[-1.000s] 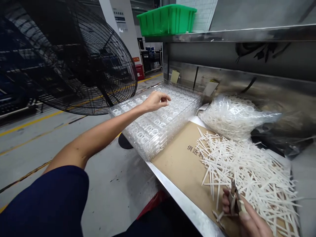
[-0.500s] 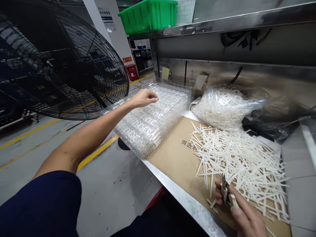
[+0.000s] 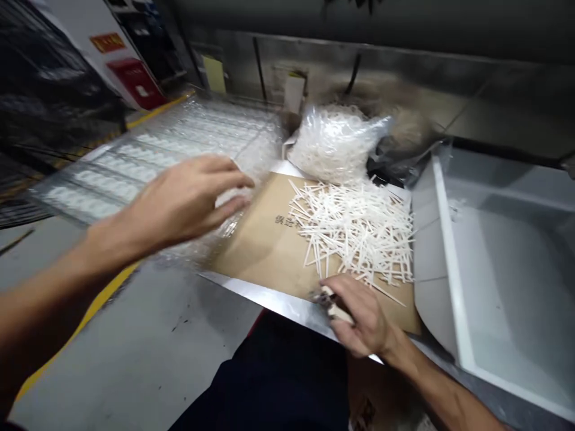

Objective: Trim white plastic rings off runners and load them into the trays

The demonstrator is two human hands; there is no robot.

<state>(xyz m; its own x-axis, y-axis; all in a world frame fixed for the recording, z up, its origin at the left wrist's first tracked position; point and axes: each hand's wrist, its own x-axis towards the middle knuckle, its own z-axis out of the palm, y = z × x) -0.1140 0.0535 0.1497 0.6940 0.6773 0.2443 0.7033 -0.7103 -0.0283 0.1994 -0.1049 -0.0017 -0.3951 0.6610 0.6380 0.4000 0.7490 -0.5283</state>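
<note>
My left hand (image 3: pixel 184 200) hovers with fingers stretched out and nothing in it, just over the near right corner of a stack of clear plastic trays (image 3: pixel 148 155) holding white rings. My right hand (image 3: pixel 362 317) rests at the front edge of a brown cardboard sheet (image 3: pixel 265 245), closed round small cutting pliers (image 3: pixel 326 299). A heap of thin white plastic sticks (image 3: pixel 354 230) lies on the cardboard just beyond that hand. Behind the heap sits a clear bag of white rings (image 3: pixel 335 143).
A pale grey bin (image 3: pixel 498 269) stands at the right of the steel bench. A steel back wall (image 3: pixel 404 66) closes the far side. At left are the concrete floor with a yellow line (image 3: pixel 96 302), a red box (image 3: pixel 137 81) and a blurred black fan (image 3: pixel 45 102).
My head has tipped down and right, bringing the grey bin into view. My left hand drew back from the far trays toward me and opened. My right hand stayed at the cardboard's front edge.
</note>
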